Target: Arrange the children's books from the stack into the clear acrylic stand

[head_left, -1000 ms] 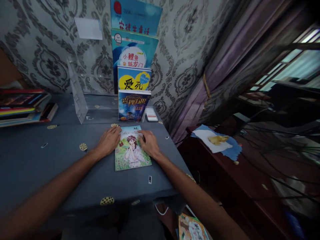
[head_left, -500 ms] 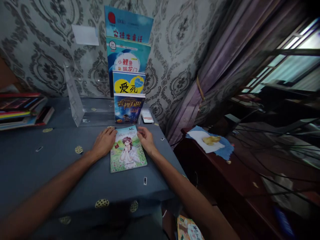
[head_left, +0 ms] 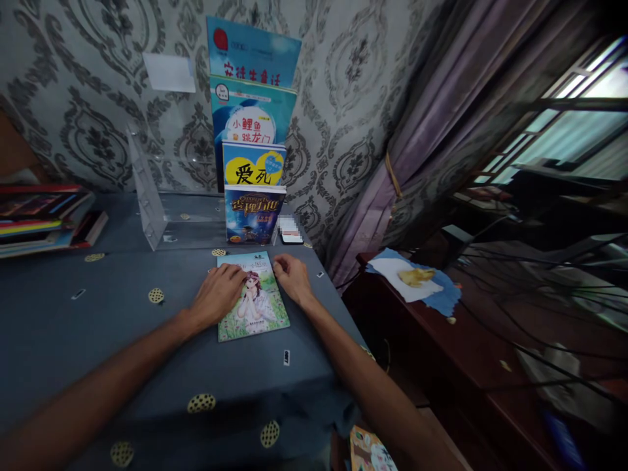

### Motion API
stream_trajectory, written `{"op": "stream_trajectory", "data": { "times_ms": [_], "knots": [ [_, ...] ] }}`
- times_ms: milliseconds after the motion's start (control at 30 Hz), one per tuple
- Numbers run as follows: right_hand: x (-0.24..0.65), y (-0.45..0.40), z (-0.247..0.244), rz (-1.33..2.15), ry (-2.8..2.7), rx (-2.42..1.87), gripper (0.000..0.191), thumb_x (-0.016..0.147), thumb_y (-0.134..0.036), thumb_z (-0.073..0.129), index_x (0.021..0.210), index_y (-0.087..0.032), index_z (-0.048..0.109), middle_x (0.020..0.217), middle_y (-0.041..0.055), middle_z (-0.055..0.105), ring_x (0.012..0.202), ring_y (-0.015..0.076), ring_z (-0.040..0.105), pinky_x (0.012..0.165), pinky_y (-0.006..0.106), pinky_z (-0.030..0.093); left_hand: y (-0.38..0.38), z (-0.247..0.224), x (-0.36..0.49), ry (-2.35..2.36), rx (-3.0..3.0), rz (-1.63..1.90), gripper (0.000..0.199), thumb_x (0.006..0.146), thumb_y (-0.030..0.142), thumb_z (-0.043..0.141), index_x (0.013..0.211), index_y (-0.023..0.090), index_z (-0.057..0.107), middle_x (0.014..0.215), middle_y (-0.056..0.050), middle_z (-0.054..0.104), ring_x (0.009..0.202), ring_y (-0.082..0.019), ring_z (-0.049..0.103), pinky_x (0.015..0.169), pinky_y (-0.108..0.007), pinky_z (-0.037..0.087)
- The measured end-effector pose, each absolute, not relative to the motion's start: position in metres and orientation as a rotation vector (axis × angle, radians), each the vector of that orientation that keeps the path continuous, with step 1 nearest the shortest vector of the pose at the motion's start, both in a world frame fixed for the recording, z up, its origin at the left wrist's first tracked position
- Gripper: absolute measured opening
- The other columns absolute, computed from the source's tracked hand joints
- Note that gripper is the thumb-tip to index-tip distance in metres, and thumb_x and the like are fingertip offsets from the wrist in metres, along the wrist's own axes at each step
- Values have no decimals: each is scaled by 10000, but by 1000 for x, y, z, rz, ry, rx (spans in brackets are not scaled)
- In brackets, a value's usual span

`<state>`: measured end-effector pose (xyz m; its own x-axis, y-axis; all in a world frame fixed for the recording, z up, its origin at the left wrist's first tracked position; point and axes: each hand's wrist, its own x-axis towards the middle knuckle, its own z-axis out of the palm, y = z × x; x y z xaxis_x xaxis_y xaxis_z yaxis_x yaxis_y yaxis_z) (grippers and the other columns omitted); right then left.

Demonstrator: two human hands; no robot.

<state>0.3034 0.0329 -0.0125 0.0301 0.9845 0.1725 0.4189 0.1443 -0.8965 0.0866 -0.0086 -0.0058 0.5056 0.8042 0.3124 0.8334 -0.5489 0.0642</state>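
A paperback book [head_left: 262,304] with a drawn figure on its green and light-blue cover lies flat on the cloth-covered table. My left hand [head_left: 222,288] rests over its upper left part, fingers stretched onto the cover and hiding some of the title. Close to the upper right edge is my right hand [head_left: 294,280], its fingers loosely bent and a little apart, holding nothing visible. Whether it touches that edge, I cannot tell. Just behind stands a clear tiered rack [head_left: 147,190], with several books in its right column, the front one a dark-blue book [head_left: 252,216].
A stack of books [head_left: 44,219] lies at the table's left. A phone [head_left: 290,231] sits right of the rack. Beyond the table's right edge, a dark red desk [head_left: 432,340] carries a blue cloth [head_left: 444,297] and loose cables. An orange-covered book [head_left: 367,450] shows below the table.
My left hand has slid right, from the book's left edge onto its cover. My right hand has shifted slightly to the right and down, and its fingers no longer overlap the book's corner.
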Motion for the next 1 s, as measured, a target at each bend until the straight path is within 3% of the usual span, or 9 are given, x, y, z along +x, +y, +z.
{"op": "stream_trajectory", "data": {
  "times_ms": [167, 300, 467, 700, 867, 1000],
  "knots": [
    [312, 40, -15, 1088, -1427, -1381, 110, 818, -245, 659, 908, -182, 664, 775, 20, 694, 687, 175, 687, 550, 268, 588, -10, -4, 89, -1431, -2645, -414, 244, 1012, 222, 440, 1166, 179, 624, 1216, -104, 660, 1115, -272, 559, 914, -422, 457],
    [313, 38, -12, 1268, -1342, -1332, 192, 829, -283, 685, 977, -167, 646, 713, 12, 682, 583, 133, 647, 462, 213, 549, -10, -4, 89, -1455, -2655, -427, 239, 1007, 214, 437, 1151, 183, 625, 1215, -111, 651, 1105, -274, 559, 906, -428, 460],
    [308, 31, -9, 1449, -1226, -1163, 245, 830, -339, 703, 1019, -189, 659, 702, -14, 659, 591, 113, 625, 502, 206, 543, -7, -5, 89, -1465, -2707, -564, 242, 1004, 233, 413, 1111, 175, 622, 1138, -114, 644, 1052, -271, 564, 888, -419, 475],
    [296, 24, -8, 1636, -1131, -777, 553, 698, -324, 847, 1214, -280, 653, 725, -62, 606, 642, 107, 591, 578, 206, 526, 0, 5, 83, -1664, -2860, -992, 343, 995, 455, 406, 1000, 207, 642, 1001, -62, 652, 996, -245, 603, 903, -399, 474],
    [290, 18, -6, 1586, -1228, -747, 578, 768, -344, 779, 1319, -293, 610, 781, -40, 604, 687, 126, 588, 559, 204, 495, 4, 15, 84, -1853, -2912, -1096, 463, 978, 544, 344, 931, 215, 665, 896, -31, 633, 869, -216, 613, 814, -357, 486],
    [288, 18, -10, 1449, -1351, -834, 571, 789, -339, 728, 1341, -291, 588, 787, -39, 609, 661, 128, 580, 574, 222, 486, 3, 17, 89, -1837, -2874, -1038, 455, 986, 528, 342, 900, 210, 655, 889, -37, 636, 883, -220, 608, 820, -362, 482]
  ]
}}
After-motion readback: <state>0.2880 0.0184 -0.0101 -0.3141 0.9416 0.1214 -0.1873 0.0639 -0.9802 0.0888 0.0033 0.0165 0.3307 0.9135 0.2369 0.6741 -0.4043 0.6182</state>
